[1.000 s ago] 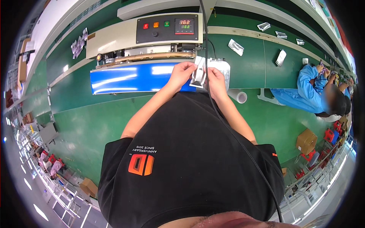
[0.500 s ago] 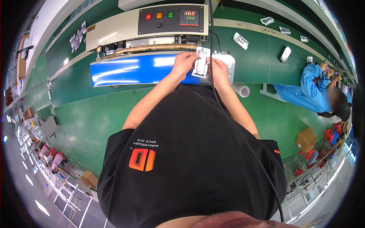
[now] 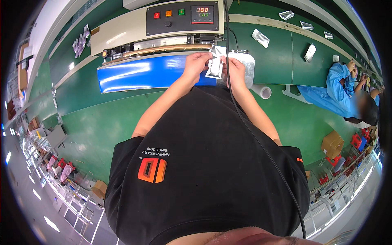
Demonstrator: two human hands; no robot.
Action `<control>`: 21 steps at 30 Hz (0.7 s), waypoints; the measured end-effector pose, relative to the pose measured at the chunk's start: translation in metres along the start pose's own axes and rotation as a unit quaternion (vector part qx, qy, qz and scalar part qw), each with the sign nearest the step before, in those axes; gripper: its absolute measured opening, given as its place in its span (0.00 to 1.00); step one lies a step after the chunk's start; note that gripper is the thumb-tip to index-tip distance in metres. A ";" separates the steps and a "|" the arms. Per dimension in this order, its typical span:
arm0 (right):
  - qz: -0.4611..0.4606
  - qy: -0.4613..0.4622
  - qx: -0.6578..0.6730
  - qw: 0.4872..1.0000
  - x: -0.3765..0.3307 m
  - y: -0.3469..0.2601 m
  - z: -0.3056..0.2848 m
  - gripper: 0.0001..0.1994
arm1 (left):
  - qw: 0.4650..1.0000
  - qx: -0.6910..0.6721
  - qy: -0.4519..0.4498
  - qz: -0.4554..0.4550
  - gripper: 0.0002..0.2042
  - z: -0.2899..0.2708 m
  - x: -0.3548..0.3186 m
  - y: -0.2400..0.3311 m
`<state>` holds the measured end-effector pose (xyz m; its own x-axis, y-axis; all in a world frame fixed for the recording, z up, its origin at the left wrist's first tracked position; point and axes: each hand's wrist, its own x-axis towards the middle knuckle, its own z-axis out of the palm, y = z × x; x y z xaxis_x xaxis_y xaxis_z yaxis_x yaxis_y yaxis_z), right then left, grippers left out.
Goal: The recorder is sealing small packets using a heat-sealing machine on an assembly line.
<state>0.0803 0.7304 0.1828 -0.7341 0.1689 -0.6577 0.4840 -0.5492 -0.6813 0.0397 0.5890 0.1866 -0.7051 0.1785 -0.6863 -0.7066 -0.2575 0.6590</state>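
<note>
Between my two hands is a shiny silver foil pouch (image 3: 215,67), held upright by its sides near the upper part. The fingers of my left hand (image 3: 197,66) pinch its left edge, and those of my right hand (image 3: 234,71) pinch its right edge. The pouch's top end meets the right end of the band sealing machine (image 3: 118,38), at the slot below its control panel. Below the pouch and my left hand lies the machine's blue conveyor belt (image 3: 134,75). A black cable (image 3: 228,61) hangs down across the view beside my right hand.
Several more foil pouches lie on the green table to the right, one (image 3: 260,38) nearest the machine. Crumpled silvery pouches (image 3: 81,42) are at the far left. A white roll (image 3: 262,91) sits by the table edge. A person in blue (image 3: 341,81) works at the far right.
The foil pouch has gone slightly up toward the machine's slot, with both hands still pinching it. The whole view has shifted a little.
</note>
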 end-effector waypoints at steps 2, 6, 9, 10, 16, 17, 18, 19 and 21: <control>-0.001 -0.009 0.008 1.000 0.002 0.001 0.002 0.06 | 1.000 -0.013 0.008 -0.007 0.06 -0.002 0.002 0.001; -0.005 -0.006 0.010 1.000 0.005 0.003 0.003 0.06 | 1.000 -0.013 0.013 -0.001 0.06 -0.006 0.005 0.001; -0.002 -0.007 -0.001 1.000 0.008 0.005 0.005 0.06 | 1.000 -0.015 0.017 -0.001 0.06 -0.008 0.005 0.002; -0.001 -0.005 0.001 1.000 0.008 0.006 0.006 0.06 | 1.000 -0.013 0.020 -0.003 0.06 -0.009 0.005 0.002; -0.013 -0.011 0.006 1.000 0.011 0.011 0.013 0.08 | 0.999 -0.015 0.031 -0.004 0.06 -0.015 0.006 0.002; -0.012 -0.011 0.006 1.000 0.011 0.011 0.014 0.08 | 0.999 -0.018 0.027 -0.007 0.06 -0.016 0.006 0.003; -0.005 -0.014 -0.003 1.000 0.012 0.011 0.016 0.08 | 0.999 -0.014 0.037 -0.004 0.06 -0.018 0.006 0.003; 0.002 -0.017 -0.013 1.000 0.012 0.011 0.017 0.08 | 0.999 -0.017 0.039 -0.001 0.06 -0.020 0.006 0.003; 0.005 -0.021 -0.021 1.000 0.013 0.011 0.021 0.08 | 0.999 -0.022 0.045 0.002 0.06 -0.024 0.006 0.005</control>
<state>0.0664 0.7087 0.1737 -0.7481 0.1298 -0.6508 0.5100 -0.5151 -0.6889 0.0333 0.5661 0.1780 -0.6990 0.0923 -0.7091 -0.6985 -0.3006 0.6494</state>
